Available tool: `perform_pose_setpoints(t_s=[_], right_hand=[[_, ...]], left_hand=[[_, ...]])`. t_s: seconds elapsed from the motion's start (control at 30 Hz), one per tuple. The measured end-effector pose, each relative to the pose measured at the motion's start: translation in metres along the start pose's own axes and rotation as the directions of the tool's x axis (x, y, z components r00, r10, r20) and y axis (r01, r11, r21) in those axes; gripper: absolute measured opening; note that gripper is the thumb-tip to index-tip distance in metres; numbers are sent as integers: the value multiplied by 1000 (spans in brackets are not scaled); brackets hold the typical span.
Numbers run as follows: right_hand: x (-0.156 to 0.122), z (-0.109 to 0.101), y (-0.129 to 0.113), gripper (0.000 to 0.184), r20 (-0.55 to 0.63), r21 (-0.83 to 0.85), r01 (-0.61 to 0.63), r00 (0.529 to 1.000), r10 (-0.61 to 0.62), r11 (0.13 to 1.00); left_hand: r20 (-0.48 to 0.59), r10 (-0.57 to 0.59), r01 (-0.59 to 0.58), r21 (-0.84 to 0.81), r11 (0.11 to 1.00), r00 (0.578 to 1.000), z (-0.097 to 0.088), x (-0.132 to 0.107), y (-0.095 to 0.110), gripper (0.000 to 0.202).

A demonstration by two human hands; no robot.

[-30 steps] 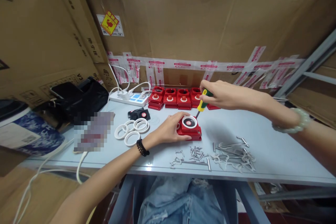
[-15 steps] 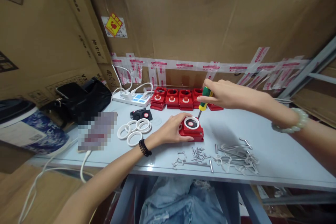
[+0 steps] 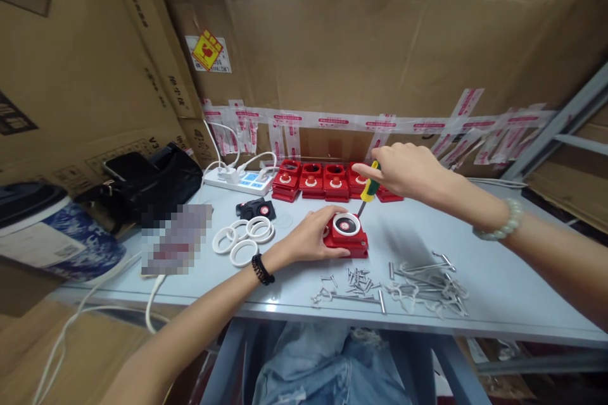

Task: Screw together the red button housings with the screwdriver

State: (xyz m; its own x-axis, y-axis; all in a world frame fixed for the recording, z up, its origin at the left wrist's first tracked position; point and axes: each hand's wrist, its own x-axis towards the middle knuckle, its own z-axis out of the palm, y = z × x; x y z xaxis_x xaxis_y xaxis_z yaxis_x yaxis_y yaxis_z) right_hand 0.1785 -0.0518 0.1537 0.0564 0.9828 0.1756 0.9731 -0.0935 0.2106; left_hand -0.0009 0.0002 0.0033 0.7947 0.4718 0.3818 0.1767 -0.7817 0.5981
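My left hand (image 3: pixel 317 234) grips the left side of a red plastic housing (image 3: pixel 354 247) that lies on the table. A white ring (image 3: pixel 357 225) surrounds a black disc with a red-and-white centre on top of it. In my right hand (image 3: pixel 403 168) is a screwdriver (image 3: pixel 368 190) with a green and yellow handle, its shaft slanting down to the housing's far right edge. The exact spot where its tip meets the housing is too small to make out. Left of my left hand lie several loose white rings (image 3: pixel 244 253) and some black parts (image 3: pixel 256 208).
Several similar red housings (image 3: pixel 311 182) stand in a row at the back, beside a white power strip (image 3: pixel 240 180). Small metal pins (image 3: pixel 360 280) and longer metal rods (image 3: pixel 427 278) lie near the front edge. A black bag (image 3: pixel 166 183) and a large patterned cup (image 3: pixel 85 237) are at left.
My right hand has turned around the screwdriver handle and shifted slightly right, and the handle's angle differs a little. My left hand and the red housing stay in place.
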Motion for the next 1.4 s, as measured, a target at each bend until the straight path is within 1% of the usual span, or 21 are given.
perform_pose_setpoints(t_s=[0.07, 0.17, 0.27, 0.33, 0.4, 0.47, 0.53, 0.6, 0.67, 0.73, 0.8, 0.87, 0.9, 0.97, 1.03, 1.07, 1.13, 1.2, 1.27, 1.33, 1.4], right_hand=[[3, 1, 2, 39, 15, 40, 24, 1000, -24, 999], [2, -2, 9, 20, 91, 185, 172, 977, -191, 968], [-1, -4, 15, 18, 94, 244, 266, 951, -296, 933], [-1, -1, 14, 19, 75, 200, 226, 967, -245, 953], [1, 3, 11, 30, 43, 107, 111, 992, -117, 988], [3, 7, 10, 39, -1, 45, 23, 1000, -23, 999], [5, 8, 11, 33, -15, 79, 57, 998, -56, 995], [6, 6, 14, 24, 25, 173, 158, 986, -165, 972], [5, 4, 17, 24, 77, 251, 209, 969, -235, 945], [5, 4, 17, 26, 90, 247, 180, 974, -208, 952], [6, 6, 15, 30, 44, 178, 118, 991, -128, 977], [8, 9, 13, 29, -21, 130, 90, 996, -88, 987], [9, 9, 12, 25, -42, 139, 112, 993, -107, 984], [9, 9, 12, 16, -49, 216, 215, 977, -209, 952], [7, 5, 12, 20, -26, 318, 305, 949, -313, 898], [6, 4, 12, 23, -6, 357, 317, 942, -337, 879], [4, 1, 9, 24, 40, 382, 269, 951, -307, 884], [3, 2, 5, 23, 55, 329, 170, 979, -199, 929], [5, 4, 3, 28, 19, 247, 90, 995, -97, 965], [6, 5, 4, 24, -29, 224, 98, 995, -94, 970], [7, 5, 7, 18, -31, 278, 166, 986, -164, 946]], left_hand=[[5, -9, 9, -12, 1000, 1000, 0, 0, 1, 68], [17, -17, 18, -13, 1000, 1000, -2, 1, 3, 67], [23, -19, 19, -13, 1000, 1000, -3, 2, 5, 66], [28, -20, 20, -12, 1000, 999, -3, 1, 5, 66], [28, -22, 22, -8, 1000, 999, -3, 1, 4, 66], [25, -24, 24, -9, 1000, 999, -3, 0, 3, 66], [19, -20, 20, -17, 1000, 1000, -2, 0, 2, 67], [14, -17, 17, -24, 1000, 1000, -1, 0, 1, 67], [12, -16, 16, -23, 1000, 1000, -1, 0, 1, 67], [19, -13, 14, -14, 1000, 1000, -1, 1, 1, 67], [19, -8, 8, -5, 1000, 1000, -1, 0, 0, 67], [10, -5, 5, 3, 1000, 1000, 0, 0, -1, 69], [4, -4, 4, 5, 1000, 1000, 0, 0, -1, 70], [2, -2, 2, 9, 1000, 1000, 0, 0, -2, 71], [7, -5, 5, 15, 1000, 1000, 0, -1, -2, 70], [10, -7, 7, 18, 1000, 1000, 0, -1, -1, 70], [13, -12, 11, 22, 1000, 1000, 0, -1, -1, 70], [13, -9, 9, 23, 1000, 1000, 0, -1, -1, 70], [11, -8, 8, 22, 1000, 1000, 0, 0, -1, 70], [10, -7, 7, 19, 1000, 1000, 0, 0, -2, 70], [8, -5, 5, 15, 1000, 1000, 1, 0, -2, 71]])
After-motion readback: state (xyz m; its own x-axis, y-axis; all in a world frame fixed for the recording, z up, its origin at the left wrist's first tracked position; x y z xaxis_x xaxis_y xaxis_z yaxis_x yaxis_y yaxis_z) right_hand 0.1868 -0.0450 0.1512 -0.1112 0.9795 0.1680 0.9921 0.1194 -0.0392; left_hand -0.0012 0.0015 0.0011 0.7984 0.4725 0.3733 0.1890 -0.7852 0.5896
